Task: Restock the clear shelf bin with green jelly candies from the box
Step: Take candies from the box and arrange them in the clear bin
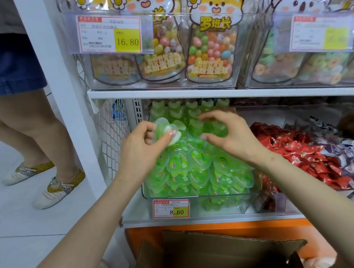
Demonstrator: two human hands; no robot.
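At the far left another person's legs (31, 130) stand on the white floor, well apart from the work. Next comes the left hand (142, 145), lifted in front of the lower shelf. Its thumb and fingers pinch 1 green jelly candy (167, 132), a small clear cup tilted on its edge, just above the pile.

Below it a price tag (171, 207) hangs on the front of the clear shelf bin (226, 207). The bin is already quite full: the green jelly candies (192, 169) lie in overlapping rows, and more stand upright at the back. Under the shelf, nearest to us, the cardboard box (205, 258) is open, but its inside is dark and I cannot see what remains there.

The right hand (232, 137) hovers over the pile with the fingers bent and the thumb near the candies. I cannot tell if it holds a cup or only touches them.

Further right is a heap of red wrapped sweets (298, 150) in the next compartment.

I judge these cups to be light, with a smooth, rather slippery shell and soft jelly inside. The best hold is probably at the flat rim, from 2 sides, without pressing the thin printed lid. On such a sloping pile a loose cup could slide forward.
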